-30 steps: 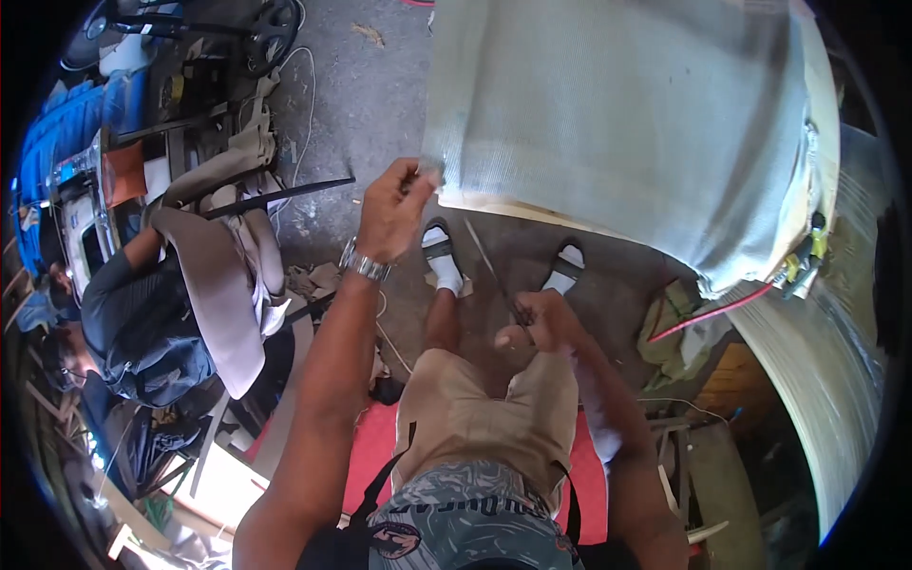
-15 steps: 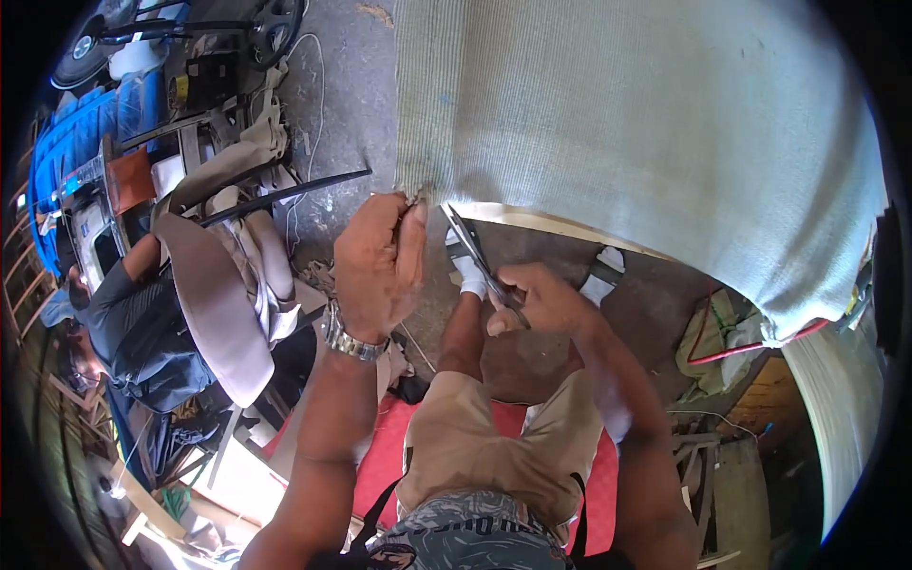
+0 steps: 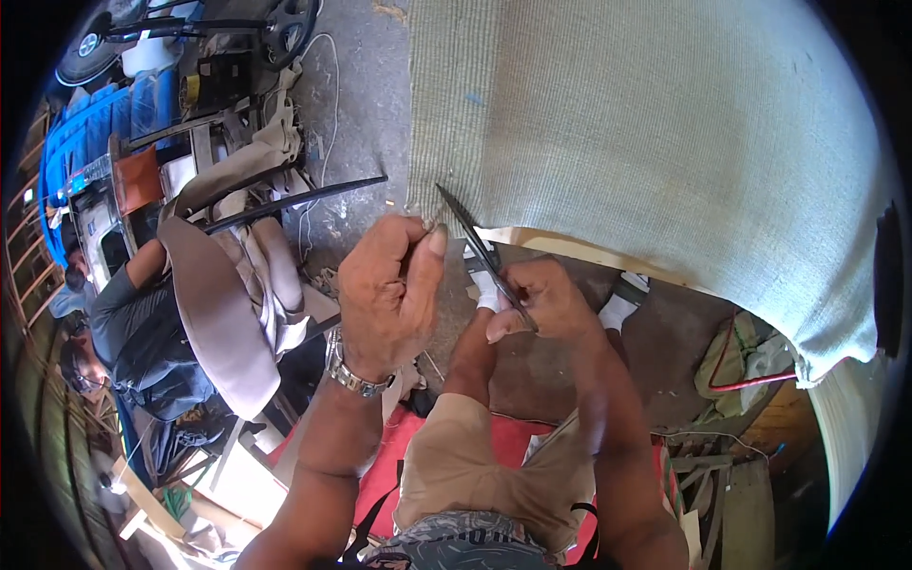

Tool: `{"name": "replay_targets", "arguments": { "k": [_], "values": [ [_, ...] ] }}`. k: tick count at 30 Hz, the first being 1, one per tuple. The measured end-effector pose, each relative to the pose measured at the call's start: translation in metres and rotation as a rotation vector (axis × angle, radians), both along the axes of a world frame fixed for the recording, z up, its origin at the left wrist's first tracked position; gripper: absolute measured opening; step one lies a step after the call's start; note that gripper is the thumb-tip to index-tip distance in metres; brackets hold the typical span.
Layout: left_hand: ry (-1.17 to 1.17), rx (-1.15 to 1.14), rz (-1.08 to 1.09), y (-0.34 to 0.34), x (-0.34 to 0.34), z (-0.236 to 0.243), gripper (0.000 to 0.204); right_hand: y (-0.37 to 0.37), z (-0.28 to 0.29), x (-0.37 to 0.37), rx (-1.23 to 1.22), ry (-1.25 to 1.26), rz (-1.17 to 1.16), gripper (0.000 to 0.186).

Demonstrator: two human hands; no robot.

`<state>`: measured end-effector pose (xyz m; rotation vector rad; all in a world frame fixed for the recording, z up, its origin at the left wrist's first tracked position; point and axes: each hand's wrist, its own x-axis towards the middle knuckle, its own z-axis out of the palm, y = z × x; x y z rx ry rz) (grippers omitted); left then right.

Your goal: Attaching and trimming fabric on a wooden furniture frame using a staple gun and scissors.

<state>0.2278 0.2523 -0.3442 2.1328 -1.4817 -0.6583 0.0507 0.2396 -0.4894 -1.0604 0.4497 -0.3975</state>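
A broad sheet of pale, ribbed woven fabric (image 3: 608, 133) hangs over a surface ahead of me. My left hand (image 3: 394, 290), with a metal watch on its wrist, pinches the fabric's near left corner between thumb and finger. In my right hand (image 3: 541, 299) is a pair of dark scissors (image 3: 473, 239), held by the handles. Their blade points up and left and lies over the fabric just right of my left fingertips. The blades look close together; whether the lower one is under the cloth is hidden.
A wooden edge (image 3: 608, 255) shows beneath the fabric. At left, a person (image 3: 142, 332) in dark clothes sits beside a curved beige panel (image 3: 223, 318) and piled cloth. A thin black bar (image 3: 313, 194) juts toward my left hand. A red cord (image 3: 750, 382) lies at right.
The scissors' blade now lies farther over the fabric, its tip beyond my left fingertips. My left hand still pinches the corner. The whole view has shifted slightly.
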Motion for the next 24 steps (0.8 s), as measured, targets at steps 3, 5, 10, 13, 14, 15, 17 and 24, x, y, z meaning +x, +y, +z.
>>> {"name": "replay_targets", "arguments": {
  "k": [3,5,10,13,14,15,17,24],
  "values": [
    [0.054,0.003,0.017,0.001,-0.001,-0.001,0.009,0.001,0.002,-0.006,-0.018,-0.004,-0.038,0.041],
    [0.065,0.008,0.027,0.003,-0.001,0.006,0.009,0.008,0.003,-0.004,-0.023,-0.035,-0.046,0.041],
    [0.052,0.012,-0.045,-0.001,0.001,0.012,0.007,0.025,-0.008,0.021,0.111,-0.089,-0.063,0.064],
    [0.057,0.019,-0.052,-0.003,0.002,0.011,0.006,0.023,-0.005,0.039,0.193,-0.142,-0.105,0.064],
    [0.042,0.020,-0.063,-0.002,0.003,0.012,0.006,0.025,-0.003,0.045,0.245,-0.175,-0.121,0.063],
    [0.041,0.019,-0.067,-0.003,0.005,0.012,0.006,0.027,-0.001,0.049,0.188,-0.163,-0.179,0.061],
    [0.065,0.031,-0.084,-0.003,0.009,0.013,0.013,0.032,-0.001,0.047,0.113,-0.161,-0.226,0.060],
    [0.168,-0.033,0.025,-0.025,0.009,0.007,0.026,0.036,0.031,0.046,0.190,-0.109,-0.274,0.060]
  ]
}}
